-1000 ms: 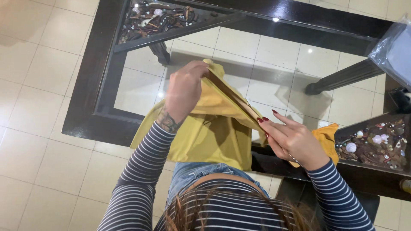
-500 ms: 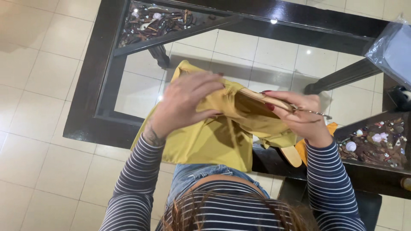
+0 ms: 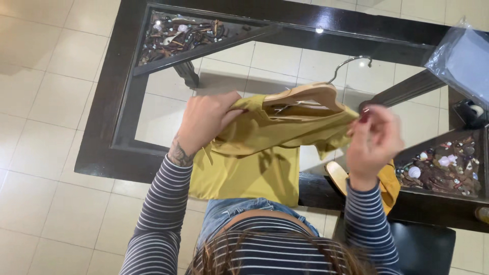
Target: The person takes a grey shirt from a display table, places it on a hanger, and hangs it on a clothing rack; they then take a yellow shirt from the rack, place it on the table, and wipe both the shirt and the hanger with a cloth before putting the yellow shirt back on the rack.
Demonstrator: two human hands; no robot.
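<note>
One glass-topped dark table (image 3: pixel 109 127), tiled floor (image 3: pixel 41 66)

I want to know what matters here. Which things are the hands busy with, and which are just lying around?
In use:
- left hand gripping the yellow garment
- right hand at its other end
- wooden hanger inside the garment

Lying about:
- glass table
- clear plastic bag
- tape roll
- pebbles and shells
</note>
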